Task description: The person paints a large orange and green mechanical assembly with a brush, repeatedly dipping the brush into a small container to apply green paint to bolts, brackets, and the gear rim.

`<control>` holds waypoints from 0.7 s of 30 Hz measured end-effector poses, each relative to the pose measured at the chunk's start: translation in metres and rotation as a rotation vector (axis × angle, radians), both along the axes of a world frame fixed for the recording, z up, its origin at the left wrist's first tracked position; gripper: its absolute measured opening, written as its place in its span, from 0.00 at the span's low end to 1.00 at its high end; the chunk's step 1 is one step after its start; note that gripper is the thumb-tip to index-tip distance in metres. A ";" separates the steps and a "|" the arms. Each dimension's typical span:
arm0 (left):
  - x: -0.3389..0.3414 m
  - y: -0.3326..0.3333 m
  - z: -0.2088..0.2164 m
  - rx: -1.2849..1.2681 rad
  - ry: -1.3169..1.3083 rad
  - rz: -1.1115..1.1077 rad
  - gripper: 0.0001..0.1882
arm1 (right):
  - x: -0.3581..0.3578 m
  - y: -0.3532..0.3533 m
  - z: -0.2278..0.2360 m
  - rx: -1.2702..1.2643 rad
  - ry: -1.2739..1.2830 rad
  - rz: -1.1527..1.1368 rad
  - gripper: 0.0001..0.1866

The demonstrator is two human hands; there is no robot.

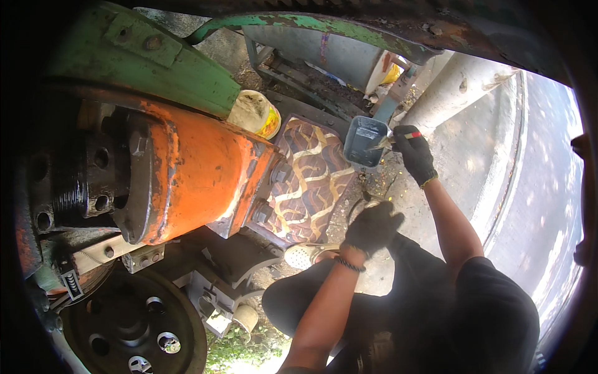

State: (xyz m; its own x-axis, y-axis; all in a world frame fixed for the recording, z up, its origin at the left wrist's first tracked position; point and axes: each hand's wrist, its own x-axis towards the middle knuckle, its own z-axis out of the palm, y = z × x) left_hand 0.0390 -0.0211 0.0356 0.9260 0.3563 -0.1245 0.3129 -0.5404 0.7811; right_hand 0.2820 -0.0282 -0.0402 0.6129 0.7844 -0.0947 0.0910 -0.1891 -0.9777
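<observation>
My right hand [413, 154], in a dark glove, is closed round a paintbrush [382, 144]. The brush's pale bristle end points left over the right rim of a blue-grey plastic tub [348, 148], and a red part of its handle shows above the fingers. The tub's inside looks wet and dark. Lower and to the left, my left hand [372, 228], also gloved, hangs in the air with the thumb apart and fingers loosely bent; nothing shows in it. Beside it lies a brown patterned cushion [314, 181].
A large orange metal housing [199, 177] with bolts juts from the left, under a green beam [146, 59]. Below it is a dark wheel with holes [131, 315]. A round bucket [254, 113] stands behind the cushion. A pale pipe [461, 87] rises at upper right beside the road.
</observation>
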 end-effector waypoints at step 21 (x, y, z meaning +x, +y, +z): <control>0.102 0.054 -0.194 -1.864 -0.596 1.098 0.26 | 0.035 0.017 0.060 -0.113 -0.500 0.616 0.13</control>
